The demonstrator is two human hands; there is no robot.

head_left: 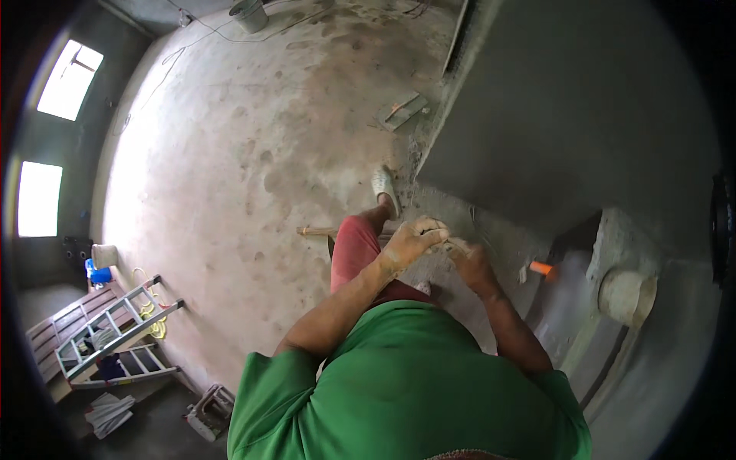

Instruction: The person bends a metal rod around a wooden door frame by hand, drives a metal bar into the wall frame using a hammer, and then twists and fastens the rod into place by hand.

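Observation:
My left hand (414,239) and my right hand (471,266) are close together in front of my body, just above my knee. Pale dust coats both. The left fingers are curled in, and the right fingertips meet them in a pinch. Whatever lies between them, if anything, is too small to make out. Beneath the hands runs a narrow wooden plank (316,231), partly hidden by my leg. Right of my hands is an orange-handled tool (543,268).
A flat plastering trowel (402,113) lies on the floor ahead, beside a grey wall (567,115). At the right is a pale round container (625,295). A metal stepladder (126,333) leans by a wooden bench at the left. Far ahead stands a bucket (248,15).

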